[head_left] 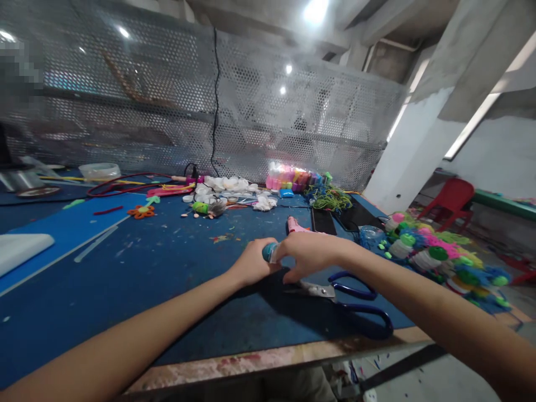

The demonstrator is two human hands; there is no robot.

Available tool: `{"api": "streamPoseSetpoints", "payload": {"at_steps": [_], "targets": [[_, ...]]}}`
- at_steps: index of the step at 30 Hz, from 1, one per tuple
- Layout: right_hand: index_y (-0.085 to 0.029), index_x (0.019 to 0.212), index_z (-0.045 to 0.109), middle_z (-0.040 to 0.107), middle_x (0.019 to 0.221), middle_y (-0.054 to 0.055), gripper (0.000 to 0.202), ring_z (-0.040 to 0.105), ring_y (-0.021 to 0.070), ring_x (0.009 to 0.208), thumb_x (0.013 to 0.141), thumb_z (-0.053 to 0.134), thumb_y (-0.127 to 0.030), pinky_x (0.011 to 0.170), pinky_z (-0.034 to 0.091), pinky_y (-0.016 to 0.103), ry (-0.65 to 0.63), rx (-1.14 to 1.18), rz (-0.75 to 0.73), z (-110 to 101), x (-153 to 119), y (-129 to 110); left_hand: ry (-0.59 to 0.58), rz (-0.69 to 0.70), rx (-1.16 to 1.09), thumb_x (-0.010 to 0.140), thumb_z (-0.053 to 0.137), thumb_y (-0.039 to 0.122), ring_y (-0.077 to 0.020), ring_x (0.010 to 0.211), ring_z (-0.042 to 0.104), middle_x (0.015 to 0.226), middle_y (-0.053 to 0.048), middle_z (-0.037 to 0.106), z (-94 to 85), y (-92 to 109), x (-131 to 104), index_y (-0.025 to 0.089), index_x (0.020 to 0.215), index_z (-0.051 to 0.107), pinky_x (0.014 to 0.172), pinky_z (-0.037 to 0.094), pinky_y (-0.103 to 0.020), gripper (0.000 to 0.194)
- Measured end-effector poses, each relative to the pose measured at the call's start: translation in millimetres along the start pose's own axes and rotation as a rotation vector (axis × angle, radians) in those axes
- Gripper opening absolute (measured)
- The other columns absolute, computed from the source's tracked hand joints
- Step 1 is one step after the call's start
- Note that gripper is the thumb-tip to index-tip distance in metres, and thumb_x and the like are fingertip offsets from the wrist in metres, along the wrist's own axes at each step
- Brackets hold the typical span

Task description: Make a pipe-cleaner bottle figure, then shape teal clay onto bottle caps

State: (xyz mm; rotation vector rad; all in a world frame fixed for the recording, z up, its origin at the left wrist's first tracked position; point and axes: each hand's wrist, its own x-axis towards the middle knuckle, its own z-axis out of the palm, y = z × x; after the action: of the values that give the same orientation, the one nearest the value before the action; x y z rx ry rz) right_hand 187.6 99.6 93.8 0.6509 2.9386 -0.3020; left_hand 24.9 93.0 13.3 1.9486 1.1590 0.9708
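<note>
My left hand (254,261) is closed around a small rounded piece (268,252), teal-blue with a pale, shiny side; its exact kind does not show. From the right, my right hand (312,252) reaches over with bent fingers against the same piece, its thumb lower and a little apart. Some of the fingers and much of the piece are hidden. Under my right wrist lie scissors (324,291) with dark blue handles, blades pointing left. Just behind that hand, a pink glue gun (293,224) is partly covered.
Yarn-topped figures (435,254) crowd the table's right side. At the back lie white pieces (226,187), bagged colourful material (293,177) and green yarn (330,198). An orange flower (141,211) rests on a blue sheet (96,206) at left. A perforated metal screen (251,111) stands behind.
</note>
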Motion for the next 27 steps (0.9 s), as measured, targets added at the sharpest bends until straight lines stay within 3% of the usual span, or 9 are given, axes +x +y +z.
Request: {"api": "streamPoseSetpoints", "payload": {"at_steps": [6, 8, 10, 11, 13, 15, 19, 23, 27], "targets": [[-0.015, 0.073, 0.068, 0.058, 0.056, -0.003, 0.022, 0.05, 0.0082, 0.05, 0.081, 0.063, -0.036, 0.049, 0.035, 0.021, 0.556, 0.466, -0.064, -35.4, -15.1, 4.4, 0.033, -0.092, -0.494, 0.06, 0.065, 0.025, -0.0046, 0.035, 0.028, 0.046, 0.012, 0.038, -14.8, 27.9, -2.1, 0.02, 0.076, 0.047, 0.035, 0.027, -0.02, 0.025], [-0.018, 0.064, 0.063, 0.053, 0.051, -0.005, 0.025, 0.042, 0.0064, 0.042, 0.082, 0.062, -0.035, 0.042, 0.029, 0.02, 0.994, 0.537, -0.045, -53.0, -28.9, 7.1, 0.109, -0.2, -0.577, 0.058, 0.065, 0.02, -0.0033, 0.033, 0.025, 0.043, 0.013, 0.034, -18.2, 20.8, -3.0, 0.02, 0.07, 0.045, 0.033, 0.023, -0.019, 0.024], [-0.021, 0.06, 0.056, 0.045, 0.048, -0.007, 0.024, 0.032, 0.0059, 0.039, 0.08, 0.065, -0.031, 0.039, 0.021, 0.021, 1.569, 0.54, -0.05, -67.2, -42.1, 11.0, 0.185, -0.281, -0.62, 0.056, 0.063, 0.016, -0.0027, 0.033, 0.025, 0.043, 0.013, 0.034, -19.9, 9.5, -3.2, 0.02, 0.068, 0.043, 0.032, 0.022, -0.017, 0.024], [-0.022, 0.06, 0.054, 0.042, 0.047, -0.007, 0.023, 0.03, 0.0068, 0.039, 0.078, 0.068, -0.028, 0.039, 0.019, 0.022, 1.735, 0.498, -0.04, -70.3, -46.2, 12.6, 0.198, -0.292, -0.641, 0.056, 0.063, 0.016, -0.0026, 0.034, 0.026, 0.044, 0.013, 0.034, -19.6, 4.7, -3.0, 0.02, 0.068, 0.042, 0.033, 0.023, -0.017, 0.025], [-0.022, 0.065, 0.06, 0.052, 0.055, -0.004, 0.014, 0.042, 0.009, 0.047, 0.076, 0.069, -0.024, 0.044, 0.03, 0.023, 1.599, 0.44, 0.051, -64.9, -45.3, 13.9, 0.165, -0.274, -0.686, 0.057, 0.065, 0.017, -0.0031, 0.037, 0.029, 0.047, 0.012, 0.037, -16.6, 0.4, -2.8, 0.02, 0.069, 0.041, 0.035, 0.028, -0.017, 0.028], [-0.021, 0.081, 0.067, 0.064, 0.075, 0.001, 0.006, 0.054, 0.012, 0.063, 0.076, 0.069, -0.024, 0.057, 0.04, 0.025, 1.256, 0.408, 0.109, -44.2, -31.9, 13.1, 0.108, -0.258, -0.734, 0.057, 0.067, 0.017, -0.0042, 0.04, 0.036, 0.052, 0.01, 0.043, -11.6, 3.3, -4.2, 0.02, 0.073, 0.043, 0.039, 0.033, -0.018, 0.029], [-0.018, 0.098, 0.066, 0.064, 0.094, 0.005, 0.021, 0.055, 0.0126, 0.073, 0.08, 0.065, -0.028, 0.064, 0.042, 0.025, 0.812, 0.431, 0.07, 11.6, 9.8, 15.1, 0.081, -0.306, -0.859, 0.06, 0.064, 0.014, -0.0067, 0.048, 0.045, 0.061, 0.008, 0.05, -5.8, 16.3, -13.3, 0.02, 0.082, 0.045, 0.046, 0.041, -0.021, 0.03], [-0.016, 0.078, 0.063, 0.059, 0.082, 0.002, 0.017, 0.053, 0.0117, 0.073, 0.082, 0.061, -0.032, 0.065, 0.041, 0.024, 0.827, 0.72, 0.052, 39.3, 28.3, 22.6, 0.015, -0.342, -0.917, 0.068, 0.069, 0.027, -0.0136, 0.07, 0.057, 0.081, 0.001, 0.058, -11.4, 20.1, -19.1, 0.022, 0.093, 0.05, 0.059, 0.049, -0.027, 0.031], [-0.017, 0.07, 0.052, 0.041, 0.057, -0.007, 0.034, 0.032, 0.0054, 0.046, 0.075, 0.066, -0.047, 0.046, 0.025, 0.019, 0.664, 1.251, 0.076, 44.5, 25.0, 25.3, -0.041, -0.221, -0.874, 0.078, 0.061, 0.05, -0.0202, 0.102, 0.055, 0.107, -0.003, 0.059, -19.8, 15.2, -14.5, 0.026, 0.107, 0.056, 0.079, 0.048, -0.032, 0.039]]}}
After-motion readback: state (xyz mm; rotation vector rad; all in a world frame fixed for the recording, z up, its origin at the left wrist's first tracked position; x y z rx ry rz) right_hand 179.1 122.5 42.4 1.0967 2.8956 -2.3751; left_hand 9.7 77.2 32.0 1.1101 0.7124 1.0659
